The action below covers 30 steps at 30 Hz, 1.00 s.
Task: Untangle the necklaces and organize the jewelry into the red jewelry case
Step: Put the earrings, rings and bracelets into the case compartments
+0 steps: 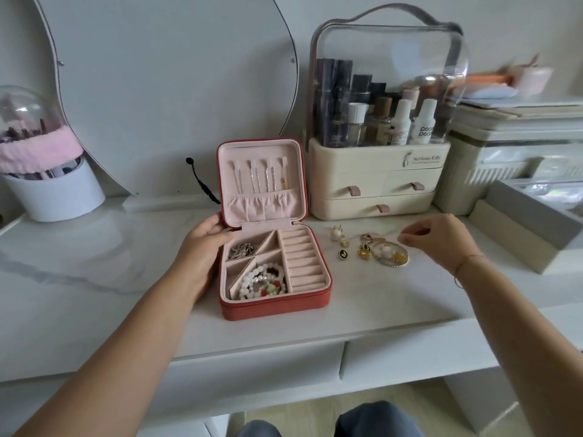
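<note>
The red jewelry case (274,307) lies open on the white vanity top, its lid upright. Several thin necklaces (258,176) hang on hooks inside the lid above a pink pocket. A silver chain clump (241,250) fills one triangular compartment, and pearl and bead bracelets (263,280) fill the front one. The ring rolls (303,260) hold nothing. My left hand (202,244) grips the case's left side, thumb on its rim. To the right lies a pile of loose earrings and a hoop (383,252). My right hand (438,241) hovers over it with fingertips drawn together; whether it pinches anything is unclear.
A cream cosmetics organizer (378,184) with a clear dome stands right behind the case. Grey and cream boxes (517,228) crowd the right edge. A white brush holder (53,193) under a dome sits far left, a mirror (176,89) leans on the wall, and a black cable (202,184) lies beside it.
</note>
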{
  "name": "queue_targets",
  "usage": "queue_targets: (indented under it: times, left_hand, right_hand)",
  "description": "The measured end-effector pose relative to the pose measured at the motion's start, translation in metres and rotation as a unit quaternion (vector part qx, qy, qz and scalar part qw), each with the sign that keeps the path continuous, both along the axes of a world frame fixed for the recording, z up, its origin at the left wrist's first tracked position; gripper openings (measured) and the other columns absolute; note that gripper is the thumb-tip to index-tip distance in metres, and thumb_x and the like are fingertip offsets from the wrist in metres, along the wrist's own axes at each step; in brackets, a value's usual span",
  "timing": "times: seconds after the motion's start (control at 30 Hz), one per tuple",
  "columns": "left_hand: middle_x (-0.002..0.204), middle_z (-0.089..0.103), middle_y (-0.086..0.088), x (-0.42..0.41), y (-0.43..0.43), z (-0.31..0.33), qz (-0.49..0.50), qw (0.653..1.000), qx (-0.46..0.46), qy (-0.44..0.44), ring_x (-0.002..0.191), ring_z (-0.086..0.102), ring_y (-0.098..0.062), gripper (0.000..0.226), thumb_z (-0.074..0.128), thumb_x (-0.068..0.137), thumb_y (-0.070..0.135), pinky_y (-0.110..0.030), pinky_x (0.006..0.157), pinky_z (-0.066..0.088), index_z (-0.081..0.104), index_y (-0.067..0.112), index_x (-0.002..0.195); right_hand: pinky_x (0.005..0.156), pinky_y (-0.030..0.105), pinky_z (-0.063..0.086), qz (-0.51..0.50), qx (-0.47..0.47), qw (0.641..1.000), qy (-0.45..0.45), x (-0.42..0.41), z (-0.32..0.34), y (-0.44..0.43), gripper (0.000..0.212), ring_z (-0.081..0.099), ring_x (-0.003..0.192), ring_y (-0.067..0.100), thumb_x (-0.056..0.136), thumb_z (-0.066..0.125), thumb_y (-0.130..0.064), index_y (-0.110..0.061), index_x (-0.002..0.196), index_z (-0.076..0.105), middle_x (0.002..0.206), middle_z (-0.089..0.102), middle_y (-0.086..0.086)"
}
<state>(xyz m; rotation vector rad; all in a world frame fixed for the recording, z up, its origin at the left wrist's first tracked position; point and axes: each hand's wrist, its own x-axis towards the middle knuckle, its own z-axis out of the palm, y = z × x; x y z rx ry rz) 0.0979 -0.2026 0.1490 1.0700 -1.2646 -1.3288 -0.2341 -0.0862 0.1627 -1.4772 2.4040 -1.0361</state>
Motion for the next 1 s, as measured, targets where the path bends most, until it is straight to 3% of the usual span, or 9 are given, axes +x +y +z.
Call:
queue_targets:
  times: [0.1, 0.3, 0.43, 0.57, 0.73, 0.87, 1.0]
  left_hand:
    - [0.075, 0.072, 0.017, 0.000, 0.002, 0.000, 0.000, 1.000, -0.007, -0.005, 0.065, 0.067, 0.004, 0.046, 0.048, 0.088, -0.013, -0.009, 0.055, 0.049, 0.057, 0.013, 0.125]
    - [0.069, 0.072, 0.017, -0.002, 0.005, 0.002, -0.001, 1.000, -0.008, -0.011, 0.062, 0.067, 0.004, 0.045, 0.046, 0.089, -0.013, -0.009, 0.053, 0.048, 0.055, 0.016, 0.122]
    - [0.088, 0.066, 0.008, -0.002, 0.004, 0.002, 0.005, 1.000, -0.011, -0.013, 0.062, 0.066, 0.006, 0.046, 0.046, 0.089, -0.013, -0.007, 0.054, 0.047, 0.054, 0.014, 0.126]
    - [0.093, 0.067, 0.006, -0.001, 0.003, 0.000, -0.001, 1.000, -0.006, -0.010, 0.067, 0.068, 0.002, 0.046, 0.048, 0.089, -0.012, -0.010, 0.056, 0.050, 0.056, 0.014, 0.126]
    - [0.101, 0.068, 0.004, 0.001, 0.001, -0.001, 0.000, 1.000, -0.001, -0.016, 0.077, 0.067, -0.001, 0.047, 0.050, 0.089, -0.009, -0.014, 0.063, 0.050, 0.055, 0.014, 0.129]
    - [0.072, 0.072, 0.016, -0.002, 0.004, 0.002, -0.006, 1.000, -0.009, -0.007, 0.064, 0.067, 0.005, 0.045, 0.046, 0.089, -0.013, -0.008, 0.054, 0.048, 0.054, 0.017, 0.122]
    - [0.067, 0.071, 0.018, -0.002, 0.005, 0.003, -0.010, 1.000, -0.014, -0.003, 0.062, 0.067, 0.005, 0.045, 0.045, 0.089, -0.014, -0.008, 0.053, 0.048, 0.054, 0.016, 0.120]
  right_hand:
    - [0.056, 0.020, 0.040, 0.009, 0.042, 0.999, -0.012, -0.005, -0.004, -0.003, 0.009, 0.059, 0.070, 0.015, 0.073, 0.080, -0.020, -0.012, 0.075, 0.074, 0.073, 0.069, 0.002]
    - [0.055, 0.025, 0.037, -0.004, 0.092, 0.995, 0.041, -0.001, -0.001, -0.011, 0.010, 0.055, 0.070, 0.017, 0.076, 0.076, -0.020, -0.011, 0.073, 0.074, 0.068, 0.063, 0.002]
    - [0.060, 0.028, 0.040, -0.001, 0.138, 0.986, 0.095, 0.003, -0.004, -0.014, 0.021, 0.060, 0.078, 0.029, 0.084, 0.067, -0.022, -0.004, 0.076, 0.072, 0.076, 0.067, 0.013]
    - [0.063, 0.033, 0.040, 0.013, 0.126, 0.987, 0.096, 0.003, -0.005, -0.014, 0.027, 0.059, 0.084, 0.038, 0.087, 0.058, -0.017, 0.007, 0.080, 0.066, 0.083, 0.066, 0.022]
    - [0.063, 0.026, 0.047, 0.078, 0.053, 0.995, 0.026, 0.001, 0.002, -0.009, 0.015, 0.060, 0.061, 0.014, 0.088, 0.060, -0.012, -0.007, 0.076, 0.068, 0.064, 0.068, 0.000]
    - [0.053, 0.011, 0.045, 0.117, 0.012, 0.991, -0.064, 0.000, -0.001, -0.005, 0.007, 0.058, 0.049, 0.002, 0.084, 0.065, -0.004, -0.010, 0.086, 0.069, 0.066, 0.070, 0.003]
    - [0.052, 0.016, 0.044, 0.116, -0.029, 0.983, -0.139, -0.001, 0.003, 0.000, 0.005, 0.054, 0.050, 0.005, 0.084, 0.067, -0.003, -0.004, 0.086, 0.071, 0.067, 0.070, 0.007]
